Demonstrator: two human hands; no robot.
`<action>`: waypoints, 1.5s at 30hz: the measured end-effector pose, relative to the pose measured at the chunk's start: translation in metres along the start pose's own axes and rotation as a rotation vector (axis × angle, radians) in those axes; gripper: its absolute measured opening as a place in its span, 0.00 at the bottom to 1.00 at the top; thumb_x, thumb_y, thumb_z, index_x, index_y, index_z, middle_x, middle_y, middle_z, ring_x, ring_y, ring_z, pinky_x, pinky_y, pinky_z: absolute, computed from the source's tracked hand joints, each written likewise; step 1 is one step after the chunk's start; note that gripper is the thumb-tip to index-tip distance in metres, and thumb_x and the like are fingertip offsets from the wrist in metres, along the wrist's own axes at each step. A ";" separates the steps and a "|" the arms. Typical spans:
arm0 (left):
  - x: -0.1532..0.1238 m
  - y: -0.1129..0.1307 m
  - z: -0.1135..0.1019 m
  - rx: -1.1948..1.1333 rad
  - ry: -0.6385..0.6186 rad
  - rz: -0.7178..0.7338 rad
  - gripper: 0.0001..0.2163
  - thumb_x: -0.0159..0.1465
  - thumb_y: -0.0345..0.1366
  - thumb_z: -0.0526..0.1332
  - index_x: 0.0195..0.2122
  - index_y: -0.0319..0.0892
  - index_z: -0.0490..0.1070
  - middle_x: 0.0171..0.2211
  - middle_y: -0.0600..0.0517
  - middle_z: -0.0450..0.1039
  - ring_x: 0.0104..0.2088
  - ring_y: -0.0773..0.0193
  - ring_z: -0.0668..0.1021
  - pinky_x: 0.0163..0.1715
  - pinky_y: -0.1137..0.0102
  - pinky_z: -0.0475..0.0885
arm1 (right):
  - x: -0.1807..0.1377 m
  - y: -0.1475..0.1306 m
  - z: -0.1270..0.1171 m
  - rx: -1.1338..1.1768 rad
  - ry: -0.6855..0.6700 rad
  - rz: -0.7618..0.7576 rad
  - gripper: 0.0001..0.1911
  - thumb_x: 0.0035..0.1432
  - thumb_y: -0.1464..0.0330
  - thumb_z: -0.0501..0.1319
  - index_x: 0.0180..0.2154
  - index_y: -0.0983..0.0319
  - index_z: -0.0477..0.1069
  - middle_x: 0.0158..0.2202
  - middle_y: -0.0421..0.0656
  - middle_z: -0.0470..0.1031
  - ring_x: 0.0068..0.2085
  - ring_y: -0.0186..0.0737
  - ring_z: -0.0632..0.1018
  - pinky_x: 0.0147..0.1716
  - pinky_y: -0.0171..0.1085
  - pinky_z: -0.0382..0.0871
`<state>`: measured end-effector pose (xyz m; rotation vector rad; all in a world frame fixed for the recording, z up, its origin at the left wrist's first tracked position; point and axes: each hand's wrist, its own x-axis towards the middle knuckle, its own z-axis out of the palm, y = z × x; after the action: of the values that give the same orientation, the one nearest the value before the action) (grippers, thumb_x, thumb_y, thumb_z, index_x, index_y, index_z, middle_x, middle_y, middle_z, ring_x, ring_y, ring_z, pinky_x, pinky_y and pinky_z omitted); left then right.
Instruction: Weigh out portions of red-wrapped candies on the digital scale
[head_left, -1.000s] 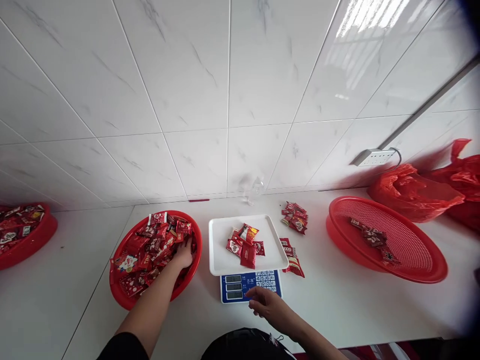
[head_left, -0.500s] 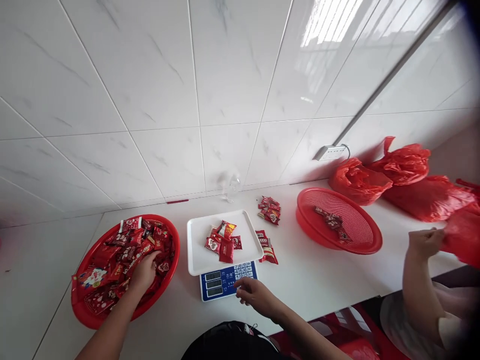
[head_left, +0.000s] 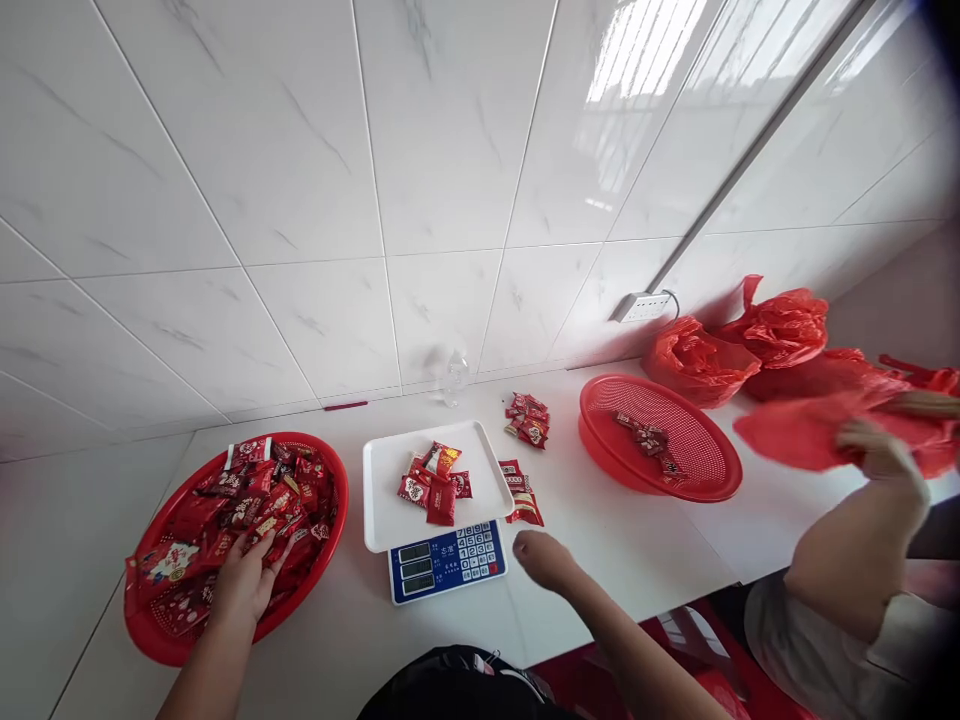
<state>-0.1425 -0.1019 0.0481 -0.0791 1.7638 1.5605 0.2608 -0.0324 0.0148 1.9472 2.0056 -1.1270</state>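
Note:
On the left, my left hand [head_left: 244, 580] is inside a red plastic basket [head_left: 341, 520] full of small red snack packets [head_left: 247, 512]. Its thumb and fingers are spread and touch the packets on top. My right hand [head_left: 544, 562] is curled into a fist, just right of the blue keypad of a digital scale [head_left: 446, 565]; nothing shows in it. A white tray [head_left: 382, 500] tops the scale, with several red packets [head_left: 439, 485] piled at its middle.
Two small groups of packets, a farther one [head_left: 528, 420] and a nearer one [head_left: 521, 495], lie right of the tray. Beyond are a red colander [head_left: 705, 435] with a few packets, red plastic bags [head_left: 780, 325] and a power strip [head_left: 643, 306]. A co-worker's arm [head_left: 855, 560] handles a red bag.
My left hand has moved left and nearer within the basket, its fingers spreading. My right hand has shifted right, away from the keypad, and closed. The co-worker's hand and red bag have moved.

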 end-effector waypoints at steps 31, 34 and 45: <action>-0.067 -0.008 0.039 0.044 -0.150 -0.148 0.10 0.59 0.22 0.55 0.38 0.41 0.70 0.32 0.51 0.77 0.30 0.68 0.79 0.27 0.75 0.76 | 0.105 0.156 -0.029 -0.387 0.195 0.147 0.25 0.61 0.56 0.37 0.60 0.44 0.45 0.65 0.33 0.39 0.64 0.44 0.41 0.57 0.53 0.42; -0.076 -0.008 0.046 0.038 -0.163 -0.150 0.09 0.59 0.22 0.55 0.36 0.41 0.70 0.32 0.52 0.77 0.31 0.68 0.79 0.30 0.73 0.76 | 0.105 0.169 -0.046 -0.341 0.232 0.253 0.25 0.61 0.57 0.36 0.60 0.45 0.45 0.65 0.36 0.39 0.64 0.46 0.42 0.55 0.57 0.44; -0.115 -0.034 0.049 0.050 -0.325 -0.245 0.15 0.55 0.22 0.59 0.42 0.42 0.69 0.40 0.49 0.75 0.34 0.67 0.79 0.33 0.74 0.73 | 0.059 0.016 -0.009 0.303 0.461 -0.398 0.24 0.58 0.58 0.46 0.53 0.62 0.61 0.56 0.51 0.61 0.58 0.47 0.60 0.55 0.48 0.56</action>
<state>-0.0201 -0.1170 0.0874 -0.0147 1.4764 1.2728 0.2688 0.0190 -0.0189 2.1698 2.6976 -1.2032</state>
